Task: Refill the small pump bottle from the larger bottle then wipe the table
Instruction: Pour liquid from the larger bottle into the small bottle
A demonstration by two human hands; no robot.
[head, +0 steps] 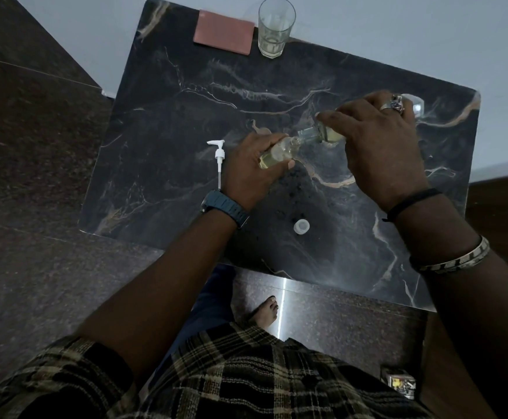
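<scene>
My left hand [248, 167] grips the small clear bottle [280, 152], which is tilted and holds yellowish liquid. My right hand [376, 140] grips the larger clear bottle [322, 133], tipped over with its neck meeting the small bottle's mouth. Most of the larger bottle is hidden behind my fingers. The white pump head [219, 157] with its tube lies on the dark marble table [186, 116] just left of my left hand. A small white cap [301, 226] sits on the table between my forearms.
A tall glass [275, 25] stands at the table's far edge, with a reddish-brown flat cloth or pad [224, 33] to its left. A small clear object [416, 104] lies behind my right hand. A bare foot [266, 311] and dark floor show below the table's near edge.
</scene>
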